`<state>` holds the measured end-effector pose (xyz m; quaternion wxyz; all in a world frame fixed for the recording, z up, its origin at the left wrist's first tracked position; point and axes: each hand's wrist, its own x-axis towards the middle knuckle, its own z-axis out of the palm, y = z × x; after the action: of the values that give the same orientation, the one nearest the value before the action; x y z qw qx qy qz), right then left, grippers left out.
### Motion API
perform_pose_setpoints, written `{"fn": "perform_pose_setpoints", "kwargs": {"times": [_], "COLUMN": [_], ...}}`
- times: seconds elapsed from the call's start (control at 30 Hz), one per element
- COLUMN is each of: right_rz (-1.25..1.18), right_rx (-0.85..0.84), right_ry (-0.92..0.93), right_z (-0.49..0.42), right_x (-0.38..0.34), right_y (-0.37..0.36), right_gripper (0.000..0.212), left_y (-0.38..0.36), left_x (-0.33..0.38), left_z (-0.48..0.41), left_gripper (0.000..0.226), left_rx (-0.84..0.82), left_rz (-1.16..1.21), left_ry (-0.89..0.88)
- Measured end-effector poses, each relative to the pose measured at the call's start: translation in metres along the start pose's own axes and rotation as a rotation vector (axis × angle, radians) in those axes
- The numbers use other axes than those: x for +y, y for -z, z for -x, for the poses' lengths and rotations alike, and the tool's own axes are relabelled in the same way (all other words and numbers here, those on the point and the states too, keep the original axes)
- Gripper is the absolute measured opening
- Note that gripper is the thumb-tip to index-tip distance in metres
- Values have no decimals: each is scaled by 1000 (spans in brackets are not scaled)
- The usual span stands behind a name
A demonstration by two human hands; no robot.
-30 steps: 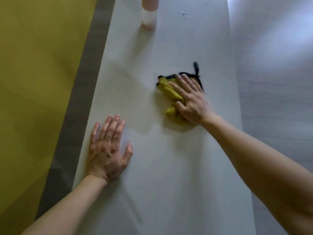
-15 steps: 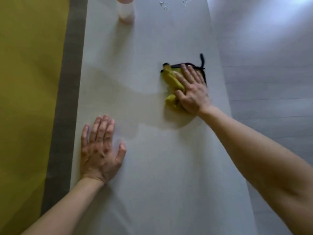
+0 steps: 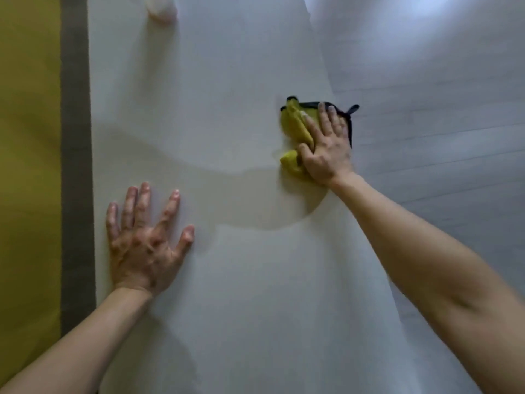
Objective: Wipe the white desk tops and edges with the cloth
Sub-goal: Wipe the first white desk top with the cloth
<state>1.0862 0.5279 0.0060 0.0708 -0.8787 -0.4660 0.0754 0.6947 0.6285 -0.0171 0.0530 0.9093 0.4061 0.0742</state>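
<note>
A long white desk top (image 3: 233,294) runs away from me down the middle of the view. A bunched yellow cloth (image 3: 294,129) with a black trim and a small black loop lies at the desk's right edge. My right hand (image 3: 326,146) presses flat on the cloth, fingers straight and pointing away, covering most of it. Near the left edge my left hand (image 3: 145,240) rests flat on the bare desk with its fingers spread.
A pale bottle base (image 3: 160,8) stands on the desk at the far end, cut off by the frame. A grey strip (image 3: 75,166) and a yellow panel (image 3: 28,166) border the desk's left side. Light grey floor boards (image 3: 440,137) lie to the right.
My right hand has slid the cloth rightward to the desk's right edge. The view has shifted, so the bottle now sits at the top edge. My left hand stays flat on the desk.
</note>
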Motion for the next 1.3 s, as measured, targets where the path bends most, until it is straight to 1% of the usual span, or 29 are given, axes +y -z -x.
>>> {"fn": "perform_pose_setpoints", "kwargs": {"times": [0.03, 0.07, 0.1, 0.13, 0.17, 0.2, 0.23, 0.27, 0.3, 0.33, 0.37, 0.4, 0.43, 0.5, 0.53, 0.6, 0.67, 0.73, 0.77, 0.8, 0.87, 0.93, 1.0, 1.03, 1.1, 1.17, 1.2, 1.23, 1.3], "right_rz": [-6, -17, -35, -42, -40, -44, -42, -34, -31, -30, -26, -18, -14, -21, -9, -34, -33, -58, -58, -51, -33, 8, 3, 1, -28, -59, -73, -96, -109], "right_rx": [-2, -6, 0, 14, 36, 18, -38, -81, -104, -123, -102, -61, -40, -69, -68, -37, 48, 26, 3, -5, -13, 39, -32, -44, -33, 24, 45, 53, 72], "right_ry": [-153, -208, -187, -112, -8, 102, 194, 257, 294, 315, 299, 237, 135, -57, -104, -101, -62, -27, -22, -22, -3, -53, -142, -163, -133, -55, -73, -135, -269], "right_z": [-13, -10, 9, 46, 94, 146, 194, 226, 236, 226, 197, 157, 111, 37, 20, 41, 125, 223, 254, 263, 214, 117, 34, 14, 26, 84, 116, 143, 176], "right_x": [1, -4, -15, -28, -42, -55, -64, -66, -59, -45, -32, -19, -8, 6, 10, 12, 3, -14, -20, -20, -11, -6, -7, -7, 0, 24, 37, 46, 28], "right_y": [1, -3, -8, -12, -16, -21, -23, -24, -24, -23, -21, -18, -12, 3, 2, -7, -17, -24, -23, -23, -21, -18, -5, -3, -6, -14, -16, -16, -19], "right_gripper": [86, 86, 86, 86, 88, 91, 95, 97, 98, 98, 96, 93, 92, 93, 93, 89, 87, 93, 95, 96, 94, 87, 83, 82, 80, 81, 82, 82, 85], "left_y": [0, -1, -1, 1, 3, 4, 5, 5, 5, 5, 4, 3, 0, -1, -3, -7, -7, -6, -6, -6, -6, -8, -7, -7, -8, -8, -7, -8, -10], "left_x": [0, 0, -2, -2, -3, -1, 4, 11, 22, 34, 44, 50, 52, 49, 47, 47, 47, 47, 47, 46, 47, 48, 47, 47, 47, 48, 49, 50, 49], "left_z": [2, 2, 1, 0, -2, -2, -1, 0, 2, 5, 9, 13, 15, 15, 15, 14, 18, 18, 18, 17, 17, 16, 16, 17, 14, 14, 13, 13, 12], "left_gripper": [75, 74, 74, 73, 72, 71, 70, 71, 73, 75, 77, 79, 79, 78, 78, 78, 79, 79, 79, 79, 79, 79, 79, 79, 80, 81, 81, 80, 77], "left_rx": [-1, 2, 4, 1, -1, -4, -14, -39, -67, -86, -92, -94, -91, -63, -50, -58, -88, -111, -116, -115, -105, -98, -80, -67, -83, -107, -102, -94, -78], "left_rz": [-6, -14, -13, -8, -8, -14, -16, -6, 10, 21, 21, 14, 12, 33, 33, 27, 20, 21, 31, 37, 31, 28, 24, 16, 4, 20, 26, 30, 49], "left_ry": [3, 11, 11, -13, -76, -184, -312, -408, -436, -405, -354, -318, -306, -322, -322, -317, -307, -315, -318, -322, -334, -333, -325, -328, -322, -304, -302, -305, -316]}}
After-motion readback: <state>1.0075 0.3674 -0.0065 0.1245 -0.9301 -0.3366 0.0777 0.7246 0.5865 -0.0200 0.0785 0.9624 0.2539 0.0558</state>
